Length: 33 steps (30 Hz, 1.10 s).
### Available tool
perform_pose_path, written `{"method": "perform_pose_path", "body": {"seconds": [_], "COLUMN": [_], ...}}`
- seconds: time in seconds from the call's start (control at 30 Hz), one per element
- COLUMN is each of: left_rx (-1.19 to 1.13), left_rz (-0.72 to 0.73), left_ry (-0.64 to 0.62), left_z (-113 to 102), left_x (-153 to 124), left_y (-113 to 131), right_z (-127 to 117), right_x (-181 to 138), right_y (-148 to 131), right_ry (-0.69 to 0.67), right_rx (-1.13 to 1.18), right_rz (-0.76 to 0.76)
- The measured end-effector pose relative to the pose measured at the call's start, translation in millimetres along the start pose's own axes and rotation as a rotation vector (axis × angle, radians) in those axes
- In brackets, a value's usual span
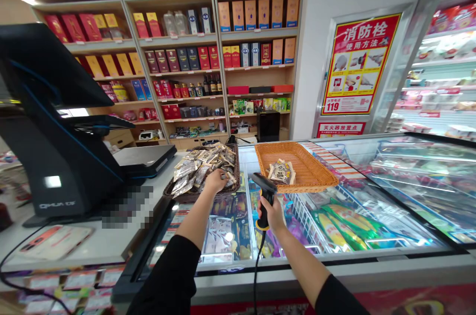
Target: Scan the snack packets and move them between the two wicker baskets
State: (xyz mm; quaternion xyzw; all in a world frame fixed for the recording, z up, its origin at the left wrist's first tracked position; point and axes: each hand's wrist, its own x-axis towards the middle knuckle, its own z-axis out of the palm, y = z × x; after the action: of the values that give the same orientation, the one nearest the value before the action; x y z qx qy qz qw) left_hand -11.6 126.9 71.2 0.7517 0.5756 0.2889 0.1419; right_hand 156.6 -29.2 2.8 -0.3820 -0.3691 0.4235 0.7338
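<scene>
My left hand (pixel 216 181) reaches into a dark woven basket (pixel 171 187) heaped with small beige and silver packets (pixel 203 158). Its fingers are curled and closed on a packet at the basket's right side, which they partly cover. A black barcode scanner (pixel 265 187) with a yellow ring at its base stands upright in my right hand (pixel 274 211), fingers wrapped around the handle. Just beyond the scanner is an orange-brown woven basket (pixel 312 163). Several similar packets (pixel 281 172) lie in its near left corner.
Both baskets rest on a glass-topped chest freezer (pixel 372 206) full of packaged goods. A checkout terminal (pixel 67 156) and a phone (pixel 52 240) are on the left counter. The scanner cable (pixel 256 270) hangs down in front. Shelves of boxed goods (pixel 182 57) line the back wall.
</scene>
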Motion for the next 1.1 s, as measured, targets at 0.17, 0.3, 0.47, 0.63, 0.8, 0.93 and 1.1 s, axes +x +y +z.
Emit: {"method": "perform_pose_path", "body": {"seconds": [0.17, 0.3, 0.47, 0.63, 0.8, 0.93, 1.1], "left_rx": [-0.311, -0.404, -0.479, -0.894, -0.887, -0.843, -0.812], "left_rz": [0.076, 0.012, -0.041, -0.088, -0.057, -0.017, -0.012], "left_ry": [0.216, 0.231, -0.005, -0.022, 0.048, 0.045, 0.059], "left_z": [-6, -8, -4, -10, -15, -11, -6], "left_x": [-1, -3, -1, -4, -9, -5, -2], "left_y": [-5, -9, -7, -8, -5, -7, -14], "right_z": [3, 3, 0, -1, 6, 9, 9], "right_x": [-4, -6, -8, -13, -15, -16, -18], "right_y": [-3, -3, -6, -11, -16, -19, -23], "right_ry": [-0.021, -0.054, -0.058, -0.09, -0.19, -0.196, -0.188], "right_rx": [-0.097, -0.149, -0.156, -0.386, -0.64, -0.721, -0.757], "right_rz": [-0.062, -0.102, -0.12, -0.182, -0.206, -0.231, -0.223]}}
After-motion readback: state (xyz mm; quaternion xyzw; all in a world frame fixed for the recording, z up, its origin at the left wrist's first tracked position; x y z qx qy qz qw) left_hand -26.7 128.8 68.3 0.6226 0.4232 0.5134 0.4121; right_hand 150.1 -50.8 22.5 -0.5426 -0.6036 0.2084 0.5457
